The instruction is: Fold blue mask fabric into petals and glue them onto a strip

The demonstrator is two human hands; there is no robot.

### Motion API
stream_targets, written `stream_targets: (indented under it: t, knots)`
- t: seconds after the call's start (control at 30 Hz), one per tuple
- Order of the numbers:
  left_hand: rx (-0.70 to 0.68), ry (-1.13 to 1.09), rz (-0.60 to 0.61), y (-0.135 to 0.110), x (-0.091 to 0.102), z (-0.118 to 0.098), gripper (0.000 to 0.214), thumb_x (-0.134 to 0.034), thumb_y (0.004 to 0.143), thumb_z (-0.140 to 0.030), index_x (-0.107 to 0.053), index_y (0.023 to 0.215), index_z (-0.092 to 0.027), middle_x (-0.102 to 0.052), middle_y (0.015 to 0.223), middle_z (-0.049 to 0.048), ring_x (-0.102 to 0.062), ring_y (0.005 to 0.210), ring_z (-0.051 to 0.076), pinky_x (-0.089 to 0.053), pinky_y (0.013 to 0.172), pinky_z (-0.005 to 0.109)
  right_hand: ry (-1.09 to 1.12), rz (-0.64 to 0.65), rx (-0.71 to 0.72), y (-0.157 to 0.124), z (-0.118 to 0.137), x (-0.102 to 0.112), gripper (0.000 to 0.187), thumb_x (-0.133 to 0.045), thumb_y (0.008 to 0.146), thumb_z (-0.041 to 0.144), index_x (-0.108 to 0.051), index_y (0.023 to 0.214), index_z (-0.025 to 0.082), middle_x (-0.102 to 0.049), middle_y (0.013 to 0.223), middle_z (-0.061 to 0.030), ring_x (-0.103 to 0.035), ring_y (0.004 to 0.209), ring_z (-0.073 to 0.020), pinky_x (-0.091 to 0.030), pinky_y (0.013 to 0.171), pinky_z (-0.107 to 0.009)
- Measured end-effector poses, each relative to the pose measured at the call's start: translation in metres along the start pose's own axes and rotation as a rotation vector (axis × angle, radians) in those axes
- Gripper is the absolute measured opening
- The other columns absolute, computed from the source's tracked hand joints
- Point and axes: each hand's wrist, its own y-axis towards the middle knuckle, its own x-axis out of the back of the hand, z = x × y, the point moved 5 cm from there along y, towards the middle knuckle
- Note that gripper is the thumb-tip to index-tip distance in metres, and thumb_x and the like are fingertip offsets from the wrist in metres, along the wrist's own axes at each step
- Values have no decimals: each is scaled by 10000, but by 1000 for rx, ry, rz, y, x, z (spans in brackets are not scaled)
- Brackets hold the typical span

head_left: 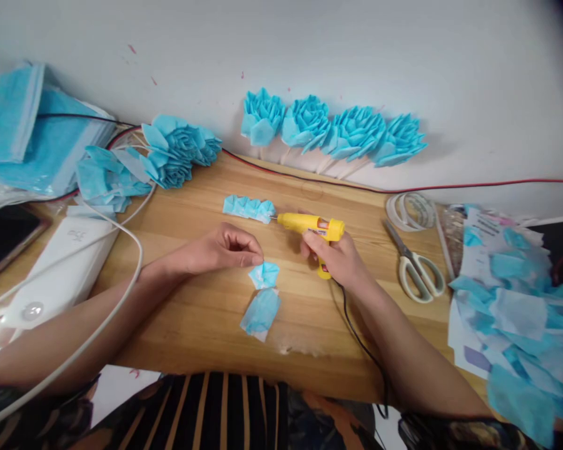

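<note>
My right hand point(331, 253) grips a yellow hot glue gun point(309, 223), its nozzle pointing left. The tip is beside the right end of a strip of joined blue fabric petals point(248, 208) lying on the table. My left hand point(238, 250) has thumb and forefinger pinched at the top edge of a small folded blue petal point(264, 275). Just below that petal lies a loose, flat blue fabric piece point(261, 310). A black cord runs from the glue gun toward the table's front edge.
Blue fabric flowers on sticks lean against the wall point(356, 132), and more lie at left point(181, 147). Scissors point(417, 272) and tape rolls point(410, 211) are at right, beside blue scraps point(520, 319). A white box-shaped device point(60, 269), phone point(9, 237) and cables occupy the left.
</note>
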Motion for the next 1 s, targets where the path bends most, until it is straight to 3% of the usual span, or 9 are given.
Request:
stream_targets:
  t: [0.3, 0.8, 1.0]
  knots:
    - [-5, -23, 22, 0, -1, -3, 190, -793, 758, -361, -762, 708, -180, -672, 649, 3, -547, 594, 108, -435, 582, 215, -2, -48, -45, 0, 0, 7, 468, -570, 926, 557, -586, 622, 201, -574, 603, 1, -474, 505, -101, -367, 453, -242]
    - [-10, -22, 75, 1, -1, 2, 229, -763, 805, -365, -742, 760, -142, -649, 673, -6, -525, 618, 92, -418, 593, 193, -33, -39, -2, 12, 6, 4, 519, -563, 905, 601, -560, 575, 200, -564, 567, 2, -482, 486, -95, -340, 441, -243]
    - [-12, -41, 90, 1, -2, 4, 224, -751, 820, -355, -736, 772, -137, -649, 681, -12, -516, 630, 85, -407, 599, 184, -73, -56, 4, 11, 8, 2, 480, -565, 901, 563, -552, 573, 212, -564, 550, 4, -491, 492, -106, -397, 479, -255]
